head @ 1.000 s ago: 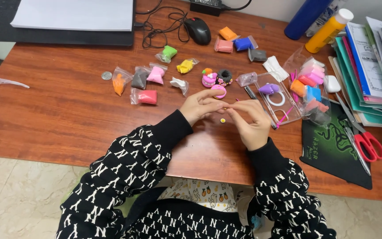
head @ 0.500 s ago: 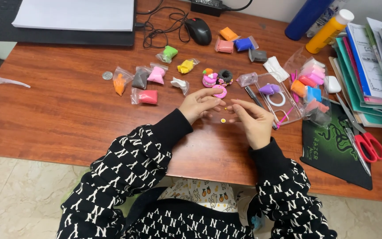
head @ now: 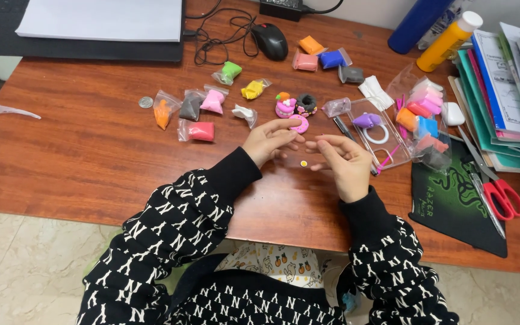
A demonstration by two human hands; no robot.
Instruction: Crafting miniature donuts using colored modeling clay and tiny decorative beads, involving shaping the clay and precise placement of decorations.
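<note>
My left hand (head: 270, 139) and my right hand (head: 341, 159) rest on the wooden desk (head: 79, 162), fingertips pointing at each other with a narrow gap between them. A tiny yellow clay ball (head: 303, 163) lies on the desk just below that gap. Right behind my left fingertips lies a pink clay ring (head: 300, 125). Beyond it stand a small pink clay cake (head: 284, 106) and a dark clay donut (head: 306, 103). The fingers of both hands are curled close together, and I cannot see whether they pinch anything.
Small bags of coloured clay (head: 201, 130) are scattered across the desk's middle. A clear tray (head: 386, 135) with a white ring and a bag of clay pieces (head: 422, 114) sit to the right. Red scissors (head: 502, 195) lie on a black mat (head: 452, 207). Black mouse (head: 270, 41), bottles and folders stand at the back.
My hands have drawn slightly apart; earlier their fingertips met over the yellow ball. My right hand has shifted a little to the right.
</note>
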